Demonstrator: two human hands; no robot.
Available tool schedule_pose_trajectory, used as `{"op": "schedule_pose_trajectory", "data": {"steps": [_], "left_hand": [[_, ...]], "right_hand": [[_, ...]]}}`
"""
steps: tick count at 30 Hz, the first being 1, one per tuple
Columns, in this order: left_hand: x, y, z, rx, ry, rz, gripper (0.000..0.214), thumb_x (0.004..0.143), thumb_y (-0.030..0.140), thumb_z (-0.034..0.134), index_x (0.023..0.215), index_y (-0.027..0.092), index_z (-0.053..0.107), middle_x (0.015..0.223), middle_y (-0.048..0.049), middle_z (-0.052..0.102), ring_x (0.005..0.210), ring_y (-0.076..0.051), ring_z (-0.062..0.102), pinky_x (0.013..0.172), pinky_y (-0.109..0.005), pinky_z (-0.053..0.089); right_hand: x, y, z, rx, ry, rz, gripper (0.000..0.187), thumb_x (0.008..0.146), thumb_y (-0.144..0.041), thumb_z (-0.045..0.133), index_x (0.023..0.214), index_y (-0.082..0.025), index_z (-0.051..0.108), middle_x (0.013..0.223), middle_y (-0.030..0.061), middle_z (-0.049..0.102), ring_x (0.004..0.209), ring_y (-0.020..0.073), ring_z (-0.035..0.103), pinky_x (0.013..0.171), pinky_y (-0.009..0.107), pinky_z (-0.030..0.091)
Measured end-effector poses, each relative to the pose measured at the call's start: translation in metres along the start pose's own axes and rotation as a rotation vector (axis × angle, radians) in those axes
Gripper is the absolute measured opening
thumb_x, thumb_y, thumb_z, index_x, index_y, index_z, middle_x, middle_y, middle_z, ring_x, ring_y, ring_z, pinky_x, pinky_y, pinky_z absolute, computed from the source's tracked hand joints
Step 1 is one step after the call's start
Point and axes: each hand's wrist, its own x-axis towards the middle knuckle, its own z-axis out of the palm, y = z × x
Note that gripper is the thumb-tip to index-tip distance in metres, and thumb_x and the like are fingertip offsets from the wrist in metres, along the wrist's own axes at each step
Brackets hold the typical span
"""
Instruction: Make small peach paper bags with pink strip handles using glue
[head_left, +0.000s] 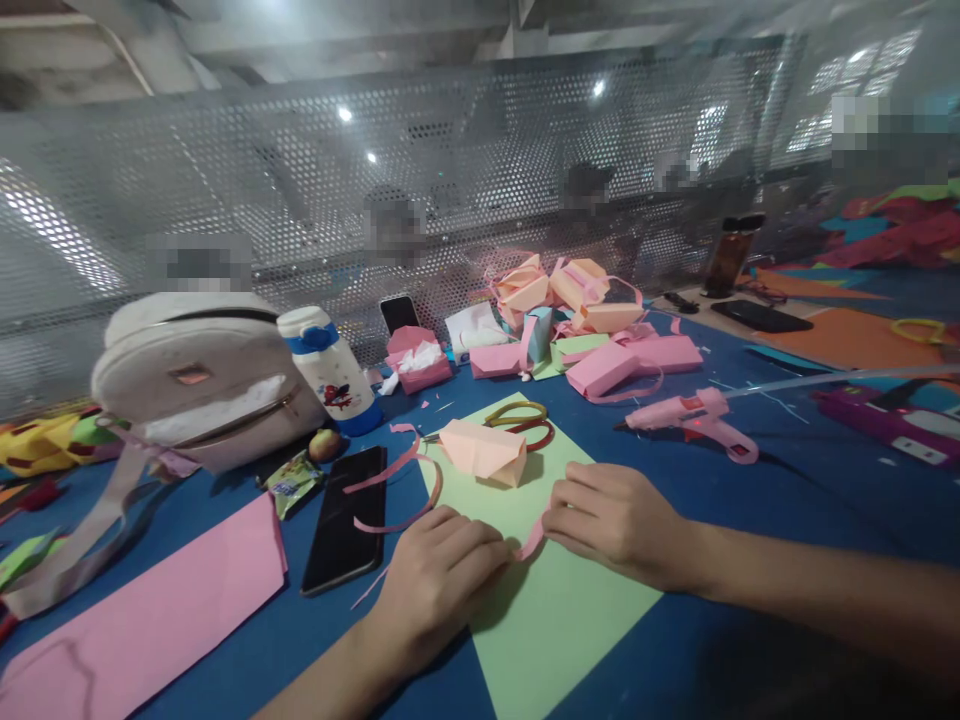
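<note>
A narrow pink paper strip (531,541) is pinched between my two hands, low over a pale green sheet of paper (555,640). My left hand (442,565) has its fingers closed on one end; more curled pink strip trails out to its left. My right hand (611,520) grips the other end, fingers pressed together. Just beyond them, a folded peach paper piece (484,450) lies on the green sheet. Behind it rests a pair of scissors (517,412), with yellow and red handle loops, partly hidden by the peach piece.
A pink glue gun (694,418) lies on the blue table to the right. At the left are a black phone (345,520), pink paper (165,610), a white bag (202,380) and a bottle (330,375). Folded paper pieces (577,290) pile up against the perforated metal screen (480,150).
</note>
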Motion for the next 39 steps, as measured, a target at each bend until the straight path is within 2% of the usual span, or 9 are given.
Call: {"op": "schedule_pose_trajectory", "data": {"steps": [5, 9, 12, 16, 19, 23, 28, 34, 39], "left_hand": [[-0.002, -0.009, -0.010, 0.045, 0.063, -0.062, 0.007, 0.095, 0.015, 0.058, 0.097, 0.018, 0.064, 0.084, -0.0016, 0.073, 0.067, -0.013, 0.061, 0.064, -0.028, 0.041], [0.000, -0.030, -0.027, 0.262, 0.093, -0.200, 0.014, 0.094, 0.021, 0.059, 0.108, 0.020, 0.064, 0.105, -0.0080, 0.071, 0.093, -0.022, 0.066, 0.079, -0.032, 0.049], [0.007, -0.047, -0.033, 0.369, -0.038, -0.315, 0.044, 0.091, 0.018, 0.058, 0.135, 0.020, 0.051, 0.137, -0.0148, 0.057, 0.120, -0.031, 0.058, 0.094, -0.043, 0.049], [0.021, -0.062, -0.029, 0.337, -0.230, -0.288, 0.065, 0.084, 0.003, 0.054, 0.144, 0.024, 0.042, 0.153, -0.0130, 0.042, 0.137, -0.031, 0.043, 0.106, -0.050, 0.041], [0.033, -0.069, -0.025, 0.235, -0.276, -0.288, 0.058, 0.079, -0.002, 0.051, 0.132, 0.022, 0.056, 0.143, -0.0112, 0.055, 0.130, -0.027, 0.052, 0.109, -0.051, 0.037], [0.043, -0.071, -0.029, 0.033, -0.212, -0.384, 0.045, 0.077, -0.002, 0.049, 0.111, 0.020, 0.068, 0.118, -0.0080, 0.072, 0.108, -0.024, 0.065, 0.101, -0.047, 0.043], [0.048, -0.073, -0.034, -0.075, -0.148, -0.437, 0.028, 0.088, 0.011, 0.047, 0.100, 0.020, 0.071, 0.103, -0.0061, 0.075, 0.094, -0.020, 0.067, 0.081, -0.030, 0.048], [0.052, -0.086, -0.026, -0.191, -0.075, -0.558, 0.029, 0.089, 0.026, 0.049, 0.068, 0.013, 0.064, 0.059, 0.0015, 0.056, 0.055, -0.012, 0.046, 0.056, -0.022, 0.034], [0.050, -0.083, -0.020, -0.329, -0.051, -0.615, 0.031, 0.087, 0.032, 0.045, 0.062, 0.015, 0.051, 0.059, 0.0041, 0.042, 0.056, -0.010, 0.035, 0.053, -0.021, 0.026]], "right_hand": [[0.001, 0.000, -0.008, 0.014, 0.034, -0.003, 0.025, 0.098, -0.018, 0.054, 0.078, -0.016, 0.068, 0.070, 0.0025, 0.062, 0.068, 0.0168, 0.047, 0.059, 0.030, 0.031], [0.001, 0.002, -0.016, 0.046, 0.055, 0.019, 0.023, 0.098, -0.019, 0.054, 0.081, -0.016, 0.070, 0.072, 0.0031, 0.064, 0.070, 0.0168, 0.050, 0.062, 0.029, 0.035], [0.002, 0.004, -0.020, 0.111, 0.056, 0.048, 0.022, 0.098, -0.022, 0.055, 0.083, -0.017, 0.070, 0.075, 0.0036, 0.065, 0.072, 0.0172, 0.051, 0.063, 0.029, 0.036], [0.004, 0.004, -0.026, 0.255, 0.061, 0.100, 0.020, 0.098, -0.025, 0.057, 0.087, -0.017, 0.071, 0.077, 0.0038, 0.066, 0.071, 0.0164, 0.052, 0.063, 0.028, 0.037], [0.006, 0.003, -0.034, 0.382, 0.088, 0.178, 0.018, 0.097, -0.028, 0.060, 0.088, -0.019, 0.073, 0.076, 0.0036, 0.066, 0.070, 0.0153, 0.053, 0.062, 0.027, 0.039], [0.008, 0.005, -0.047, 0.518, 0.110, 0.289, 0.020, 0.095, -0.031, 0.062, 0.085, -0.019, 0.074, 0.075, 0.0034, 0.066, 0.070, 0.0151, 0.056, 0.064, 0.027, 0.043], [0.017, 0.016, -0.066, 0.626, -0.061, 0.461, 0.015, 0.089, -0.031, 0.069, 0.080, -0.020, 0.074, 0.074, 0.0020, 0.065, 0.072, 0.0161, 0.059, 0.064, 0.027, 0.043], [0.048, 0.023, -0.093, 0.640, -0.316, 0.509, 0.004, 0.083, -0.026, 0.074, 0.079, -0.024, 0.075, 0.077, -0.0017, 0.065, 0.068, 0.0127, 0.057, 0.059, 0.024, 0.039], [0.077, 0.025, -0.100, 0.573, -0.507, 0.374, 0.012, 0.080, -0.013, 0.066, 0.077, -0.020, 0.075, 0.079, 0.0001, 0.069, 0.071, 0.0137, 0.060, 0.059, 0.023, 0.039]]}}
